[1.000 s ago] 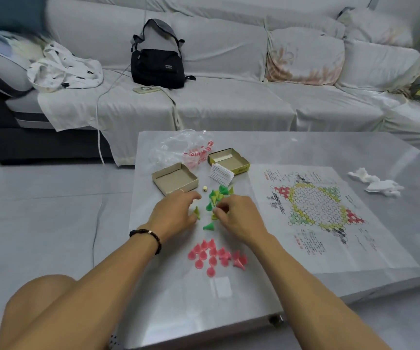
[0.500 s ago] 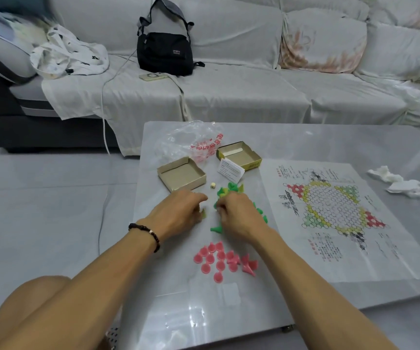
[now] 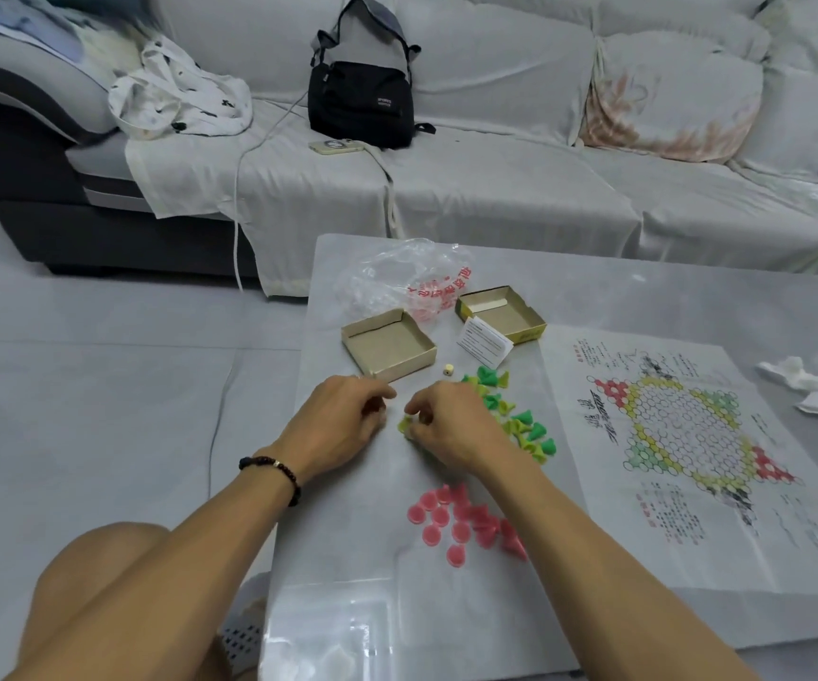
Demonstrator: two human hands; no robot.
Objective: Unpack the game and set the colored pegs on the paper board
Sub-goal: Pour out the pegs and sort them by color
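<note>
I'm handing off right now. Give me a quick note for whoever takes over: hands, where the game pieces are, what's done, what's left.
Left hand: fingers curled; whether it holds a peg is not visible.
Right hand: pinching a yellow peg on the table.
Green and yellow pegs: loose pile right of the hands.
Pink pegs: grouped nearer the person.
Paper board: unfolded, flat, no pegs on it.
Done: both box halves emptied.
Left: sort, then set all pegs on the board.
</note>
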